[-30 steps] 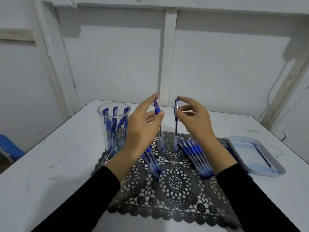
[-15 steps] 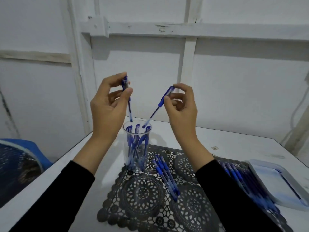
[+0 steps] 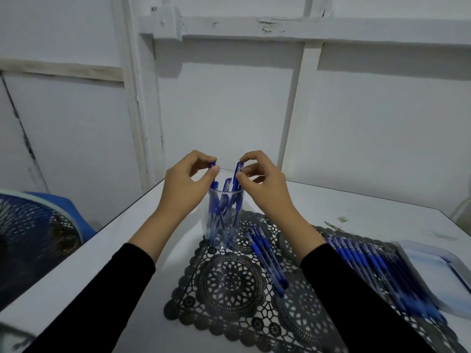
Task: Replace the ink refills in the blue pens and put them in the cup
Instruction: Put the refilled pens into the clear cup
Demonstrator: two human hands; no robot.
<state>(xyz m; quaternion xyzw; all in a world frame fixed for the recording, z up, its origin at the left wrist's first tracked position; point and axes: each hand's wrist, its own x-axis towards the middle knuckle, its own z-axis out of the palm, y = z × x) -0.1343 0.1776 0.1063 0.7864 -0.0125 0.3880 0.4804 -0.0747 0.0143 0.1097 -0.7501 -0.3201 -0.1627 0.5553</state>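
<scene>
A clear plastic cup (image 3: pixel 224 240) stands on the far left corner of a dark lace mat (image 3: pixel 234 284) and holds several blue pens. My left hand (image 3: pixel 183 187) pinches the cap end of one blue pen (image 3: pixel 212 164) whose lower part is inside the cup. My right hand (image 3: pixel 262 184) pinches the top of a second blue pen (image 3: pixel 238 171), also lowered into the cup. A small bunch of blue pens (image 3: pixel 267 261) lies on the mat just right of the cup. A larger row of blue pens (image 3: pixel 369 266) lies further right.
The white table (image 3: pixel 102 253) stands against white panelled walls. A pale tray (image 3: pixel 438 258) lies at the right edge, beside the larger pen row. To the left, off the table, sits a blue object with a dark mesh (image 3: pixel 38 230).
Both hands have come down from above the cup. The two pens, held high and clear of it half a second ago, now stand with their lower ends inside the cup.
</scene>
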